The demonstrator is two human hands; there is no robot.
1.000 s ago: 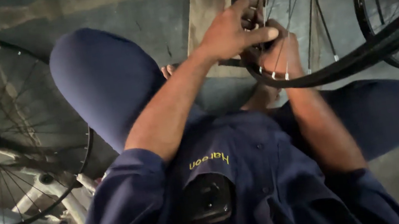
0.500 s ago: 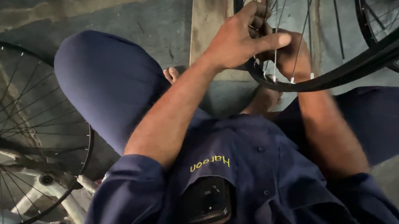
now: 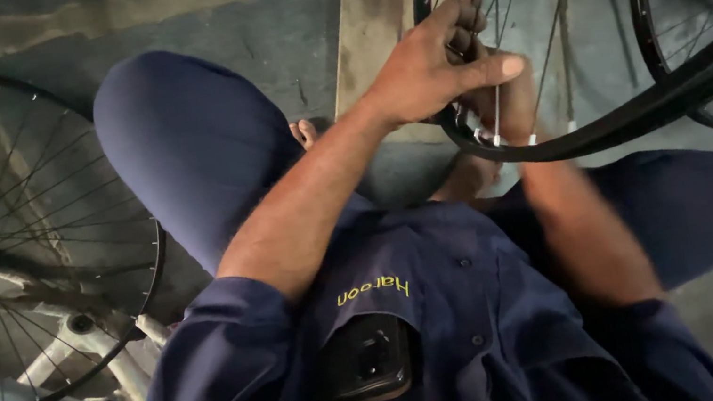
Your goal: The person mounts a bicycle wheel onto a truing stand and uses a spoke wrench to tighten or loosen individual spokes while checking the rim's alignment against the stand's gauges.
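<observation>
- The right hand [image 3: 508, 105] is mostly hidden behind the left hand [image 3: 431, 69] and blurred; whether it is gripping anything cannot be told.
- The left hand's fingers are curled closed around a spoke [image 3: 494, 102]; what sits inside the fist is hard to make out.
- The black wheel rim [image 3: 612, 127] curves just beneath both hands, cut off at the frame's right edge.
- Another spoked wheel [image 3: 9, 236] stands well apart, beyond the left elbow.

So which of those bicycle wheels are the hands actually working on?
The black-rimmed wheel in front of the person: the left hand grips its spokes, the right hand sits behind its rim. The left-side wheel and far-right wheel stand untouched.
</observation>
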